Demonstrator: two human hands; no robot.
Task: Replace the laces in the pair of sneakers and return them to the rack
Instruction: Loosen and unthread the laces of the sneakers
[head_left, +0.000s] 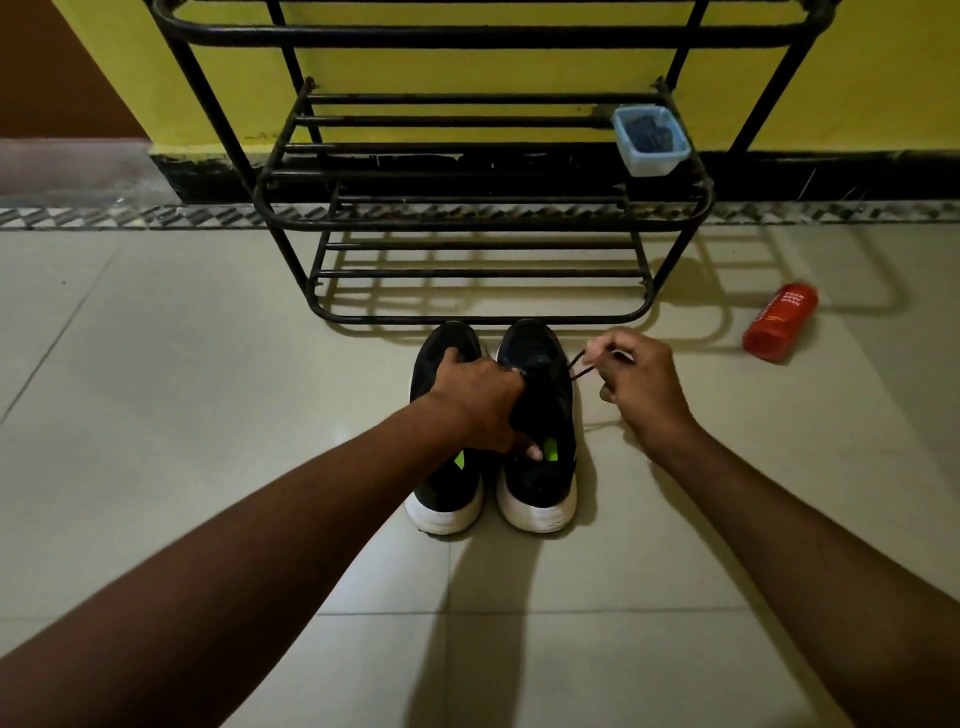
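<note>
Two black sneakers with white soles stand side by side on the tiled floor, heels toward me, just in front of the black metal shoe rack (483, 223). The left sneaker (445, 499) is partly hidden under my forearm. My left hand (480, 402) grips the upper of the right sneaker (537, 488), with the thumb at its opening. My right hand (636, 379) pinches a black lace (577, 366) that runs out from the right sneaker's eyelets to the right.
A clear plastic tub (650, 139) of dark contents sits on the right end of the rack's middle shelf. A red bottle (779, 322) lies on the floor to the right. A yellow wall with a black skirting stands behind the rack.
</note>
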